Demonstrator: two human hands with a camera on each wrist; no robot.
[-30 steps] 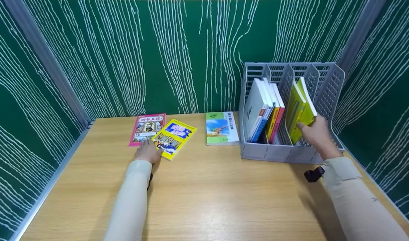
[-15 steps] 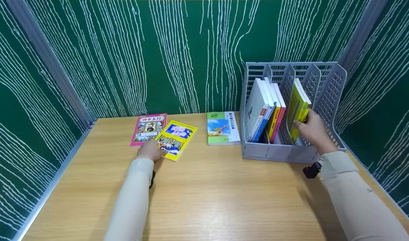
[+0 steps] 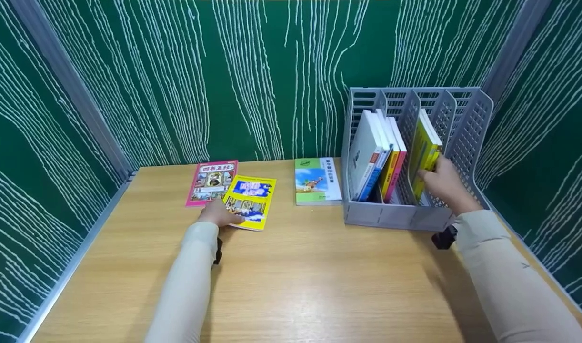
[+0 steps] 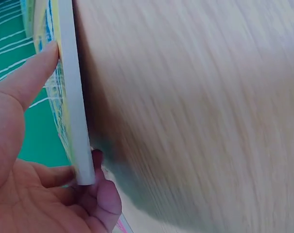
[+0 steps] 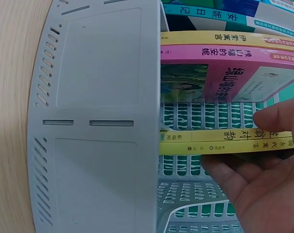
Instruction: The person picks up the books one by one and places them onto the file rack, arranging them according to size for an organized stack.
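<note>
On the left of the table, a yellow comic-style book (image 3: 253,202) partly overlaps a pink-bordered book (image 3: 211,183). My left hand (image 3: 219,213) grips the yellow book by its lower left part. In the left wrist view its thumb (image 4: 37,73) lies on the cover, with fingers curled at and under the edge. At the right, two slim yellow books (image 5: 224,141) stand side by side in the third compartment of a grey rack (image 3: 391,216). My right hand (image 3: 447,183) holds them together, thumb on one side and fingers on the other.
White and blue books (image 3: 365,157) fill the rack's first compartment; a yellow and a pink book (image 3: 395,166) lean in the second. A green-and-blue book (image 3: 317,183) lies flat against the rack's left side. Green patterned walls (image 3: 253,71) enclose the table.
The right-hand yellow book in the rack, earlier leaning apart, has come flush against its neighbour. My left hand has turned the yellow comic-style book straighter, its lower end shifting right.
</note>
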